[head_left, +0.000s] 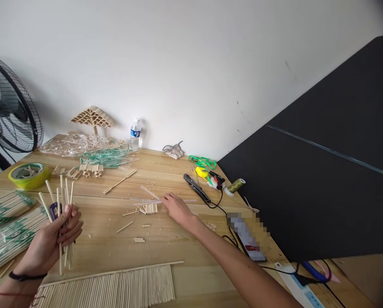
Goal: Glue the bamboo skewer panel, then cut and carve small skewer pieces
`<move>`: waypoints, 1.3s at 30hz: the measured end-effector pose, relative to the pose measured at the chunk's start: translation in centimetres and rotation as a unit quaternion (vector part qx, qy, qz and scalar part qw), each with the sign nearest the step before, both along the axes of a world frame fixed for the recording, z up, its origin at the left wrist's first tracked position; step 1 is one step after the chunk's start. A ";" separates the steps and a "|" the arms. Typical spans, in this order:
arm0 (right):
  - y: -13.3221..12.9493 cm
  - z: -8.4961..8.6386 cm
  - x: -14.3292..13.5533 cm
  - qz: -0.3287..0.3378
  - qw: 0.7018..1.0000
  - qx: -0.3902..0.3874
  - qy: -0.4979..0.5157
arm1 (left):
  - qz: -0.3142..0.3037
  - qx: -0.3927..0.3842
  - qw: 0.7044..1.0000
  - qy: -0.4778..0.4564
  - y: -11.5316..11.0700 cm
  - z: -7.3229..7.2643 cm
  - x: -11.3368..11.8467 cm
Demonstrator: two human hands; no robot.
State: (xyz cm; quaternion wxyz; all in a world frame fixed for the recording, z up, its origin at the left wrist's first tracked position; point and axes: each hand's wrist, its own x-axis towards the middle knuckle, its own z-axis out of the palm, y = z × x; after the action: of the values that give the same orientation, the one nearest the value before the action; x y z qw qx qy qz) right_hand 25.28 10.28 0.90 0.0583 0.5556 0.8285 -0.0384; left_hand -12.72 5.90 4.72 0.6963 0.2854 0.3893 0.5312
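The wooden surface (165,248) meets a pale wall (185,77), a fan (10,102) standing between nine and ten o'clock. At eight, the left hand (66,226) is wrapped around a bunch of sticks (58,196) — and something purple (54,210), partly hidden. A row of sticks (120,286) lies at seven. Near six, the right hand (175,207) meets clear strips (151,193) beside short stick pieces (151,208) — whether it pinches one cannot be told.

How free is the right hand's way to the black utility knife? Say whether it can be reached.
Probably yes: the right hand is close to the black utility knife, and nothing tall stands between them, though its fingers are at the clear strips.
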 end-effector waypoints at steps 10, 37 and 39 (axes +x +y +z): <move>-4.8 0.2 -2.4 0.022 1.000 -0.012 0.006 | -0.001 0.006 1.000 0.013 0.0 0.2 0.3; -6.5 0.3 -4.9 0.043 0.998 -0.055 0.003 | -0.032 0.042 0.999 0.013 -0.2 -1.3 0.2; -5.7 0.9 -4.2 0.042 0.997 -0.062 0.015 | -0.029 0.042 0.999 0.013 -0.2 -1.2 0.2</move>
State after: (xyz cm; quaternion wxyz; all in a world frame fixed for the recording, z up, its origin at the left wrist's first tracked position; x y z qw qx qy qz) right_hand 21.08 4.61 1.77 0.0818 0.5148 0.8481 -0.0952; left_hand -12.50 5.69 3.54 0.6940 0.3324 0.3669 0.5228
